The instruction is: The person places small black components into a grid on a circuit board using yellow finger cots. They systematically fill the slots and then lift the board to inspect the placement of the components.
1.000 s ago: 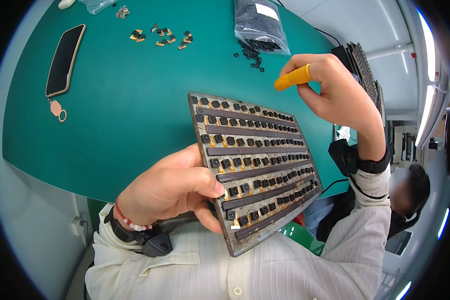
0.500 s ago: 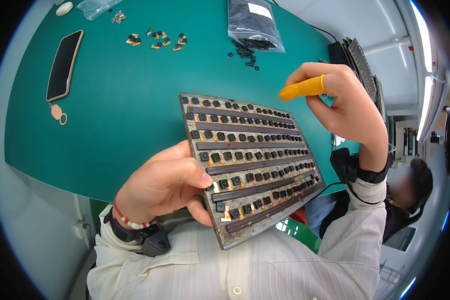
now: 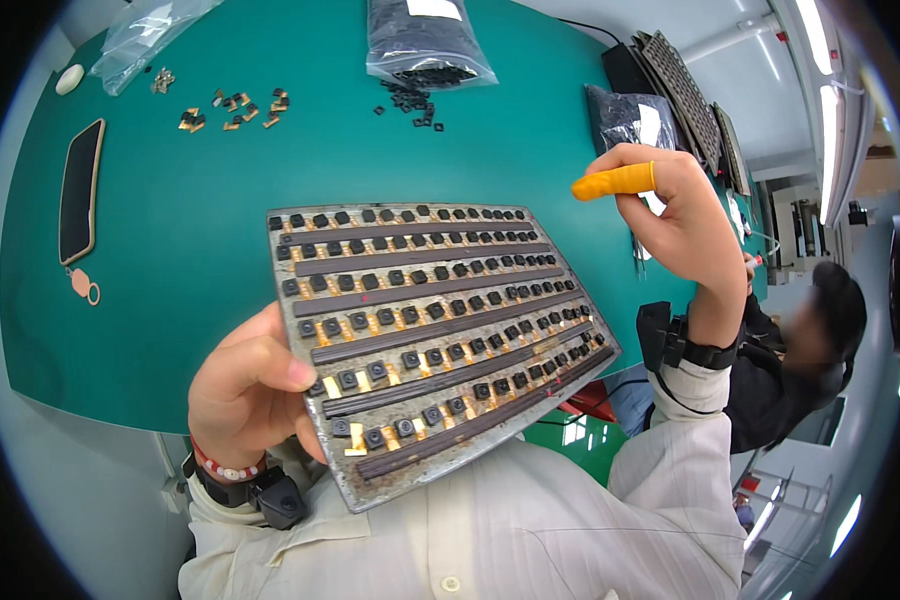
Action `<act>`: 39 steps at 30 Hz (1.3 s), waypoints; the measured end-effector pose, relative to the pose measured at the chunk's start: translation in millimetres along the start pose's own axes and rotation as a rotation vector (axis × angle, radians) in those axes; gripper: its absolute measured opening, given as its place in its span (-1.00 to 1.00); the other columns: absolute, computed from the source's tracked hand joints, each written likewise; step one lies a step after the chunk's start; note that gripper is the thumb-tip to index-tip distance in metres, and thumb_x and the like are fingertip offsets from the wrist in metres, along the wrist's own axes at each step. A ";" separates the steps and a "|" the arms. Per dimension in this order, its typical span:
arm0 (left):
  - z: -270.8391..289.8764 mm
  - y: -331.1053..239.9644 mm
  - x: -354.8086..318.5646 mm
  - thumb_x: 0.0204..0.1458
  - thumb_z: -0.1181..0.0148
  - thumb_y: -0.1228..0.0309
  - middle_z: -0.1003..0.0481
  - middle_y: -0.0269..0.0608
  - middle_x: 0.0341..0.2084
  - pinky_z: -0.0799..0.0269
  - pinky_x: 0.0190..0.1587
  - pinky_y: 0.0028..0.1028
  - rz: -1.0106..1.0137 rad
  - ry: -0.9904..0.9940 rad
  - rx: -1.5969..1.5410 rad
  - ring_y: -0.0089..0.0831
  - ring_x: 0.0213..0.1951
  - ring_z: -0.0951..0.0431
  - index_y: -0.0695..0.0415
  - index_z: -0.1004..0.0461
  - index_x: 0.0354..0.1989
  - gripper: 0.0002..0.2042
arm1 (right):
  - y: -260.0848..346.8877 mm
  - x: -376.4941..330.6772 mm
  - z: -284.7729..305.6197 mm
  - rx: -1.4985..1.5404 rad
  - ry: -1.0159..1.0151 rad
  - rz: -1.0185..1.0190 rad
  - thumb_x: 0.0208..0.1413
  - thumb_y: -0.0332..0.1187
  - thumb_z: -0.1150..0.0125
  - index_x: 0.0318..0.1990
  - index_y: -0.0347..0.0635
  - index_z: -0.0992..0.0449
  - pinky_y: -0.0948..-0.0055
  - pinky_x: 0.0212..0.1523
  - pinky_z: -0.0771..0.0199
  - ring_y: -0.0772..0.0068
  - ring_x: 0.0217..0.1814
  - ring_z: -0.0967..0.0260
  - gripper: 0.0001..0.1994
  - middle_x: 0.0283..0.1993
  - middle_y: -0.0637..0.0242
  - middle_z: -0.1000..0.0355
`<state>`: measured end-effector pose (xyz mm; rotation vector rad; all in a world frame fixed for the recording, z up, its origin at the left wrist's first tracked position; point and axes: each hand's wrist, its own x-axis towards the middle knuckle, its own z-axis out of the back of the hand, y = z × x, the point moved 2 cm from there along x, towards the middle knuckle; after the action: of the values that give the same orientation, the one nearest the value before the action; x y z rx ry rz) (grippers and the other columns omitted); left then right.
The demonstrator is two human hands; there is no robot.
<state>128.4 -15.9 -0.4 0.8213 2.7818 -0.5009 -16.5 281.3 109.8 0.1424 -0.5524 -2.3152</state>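
My left hand (image 3: 240,385) grips the lower left edge of a grey metal plate (image 3: 380,490), thumb on top and fingers beneath. Dark strips run across this tilted plate, between rows of small square black parts (image 3: 372,437) with gold tabs. Beyond its upper right corner, my right hand (image 3: 670,205) is raised over the table, with a yellow finger cot (image 3: 615,181) on the index finger. That finger and the thumb are apart, and nothing shows between them.
On the green table (image 3: 200,170) lie gold-tabbed pieces (image 3: 235,110), loose black pieces (image 3: 420,107), a bag of black parts (image 3: 425,45) and a phone (image 3: 80,190). Another bag (image 3: 630,118) and stacked plates (image 3: 678,90) stand at right, near a seated person (image 3: 790,370).
The view has swung right, bringing a second bag into sight. In the picture the plate sits further left and more level. My right hand stays raised, its pose nearly the same.
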 end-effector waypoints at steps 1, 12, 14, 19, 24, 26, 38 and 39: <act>-0.8 -0.6 -0.3 -0.11 0.12 0.60 -0.35 0.51 0.01 -0.73 -0.55 -0.29 -0.010 -0.014 0.005 0.09 -0.34 -0.65 0.56 0.05 0.25 -0.34 | -2.5 -2.5 0.7 -0.001 0.002 -0.034 -0.10 -0.61 -0.02 -0.27 -0.30 -0.63 0.47 -0.49 -0.33 0.36 -0.56 -0.39 -0.73 -0.36 0.21 -0.55; 8.0 -0.3 1.1 -0.20 0.07 0.55 -0.29 0.36 0.17 -0.41 0.20 -0.10 -0.105 0.041 -0.017 0.03 0.15 -0.46 0.50 -0.01 0.30 -0.26 | -30.1 -45.1 -5.3 0.132 -0.020 -0.263 -0.07 -0.64 -0.04 -0.24 -0.36 -0.63 0.46 -0.23 -0.49 0.24 -0.31 -0.54 -0.73 -0.30 0.12 -0.57; 9.2 -0.4 0.7 -0.23 0.05 0.54 -0.30 0.37 0.17 -0.42 0.19 -0.11 -0.116 0.022 -0.010 0.04 0.13 -0.47 0.52 -0.04 0.29 -0.25 | -37.4 -47.4 -10.4 0.111 -0.028 -0.195 -0.07 -0.64 -0.04 -0.24 -0.36 -0.63 0.44 -0.25 -0.49 0.23 -0.33 -0.54 -0.74 -0.30 0.12 -0.57; 8.6 3.6 -2.3 -0.28 0.05 0.52 -0.30 0.40 0.16 -0.40 0.21 -0.10 -0.149 -0.021 0.034 0.06 0.15 -0.45 0.54 -0.04 0.29 -0.22 | -25.8 -28.7 -17.0 0.032 0.057 -0.127 -0.10 -0.67 -0.04 -0.27 -0.38 -0.62 0.32 -0.30 -0.48 0.10 -0.34 -0.51 -0.75 -0.24 0.10 -0.55; 2.9 6.4 -3.1 -0.28 0.04 0.53 -0.29 0.41 0.17 -0.42 0.21 -0.10 -0.152 -0.046 0.051 0.07 0.15 -0.45 0.54 -0.03 0.29 -0.20 | -17.3 -6.4 -42.8 0.009 0.190 0.080 -0.13 -0.70 -0.06 -0.29 -0.47 -0.59 0.21 -0.20 -0.50 -0.06 -0.20 -0.49 -0.77 -0.13 0.02 -0.51; 4.0 6.3 -2.8 -0.29 0.04 0.53 -0.28 0.41 0.17 -0.43 0.20 -0.10 -0.134 -0.021 0.055 0.07 0.15 -0.45 0.54 -0.02 0.29 -0.20 | -15.5 -2.8 -47.4 0.013 0.212 0.109 -0.12 -0.69 -0.06 -0.30 -0.50 -0.57 0.20 -0.16 -0.50 -0.08 -0.16 -0.49 -0.79 -0.11 0.00 -0.50; 7.1 3.4 -0.1 -0.30 0.03 0.49 -0.32 0.36 0.16 -0.39 0.21 -0.14 -0.178 -0.097 0.080 0.03 0.13 -0.46 0.53 -0.07 0.28 -0.21 | -43.3 -44.8 -31.9 -0.025 0.054 -0.099 -0.07 -0.62 -0.09 -0.23 -0.39 -0.61 0.27 -0.29 -0.46 0.05 -0.35 -0.47 -0.76 -0.23 0.08 -0.52; 6.9 2.9 -0.4 -0.29 0.04 0.49 -0.33 0.38 0.15 -0.39 0.20 -0.13 -0.186 -0.086 0.067 0.03 0.13 -0.46 0.53 -0.09 0.27 -0.22 | -42.8 -46.5 -31.9 -0.024 0.045 -0.101 -0.07 -0.61 -0.10 -0.23 -0.38 -0.61 0.27 -0.29 -0.46 0.04 -0.35 -0.47 -0.76 -0.23 0.09 -0.52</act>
<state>131.0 -16.4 -7.5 0.5418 2.7883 -0.6475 -2.2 329.5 59.9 0.2152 -0.5050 -2.4098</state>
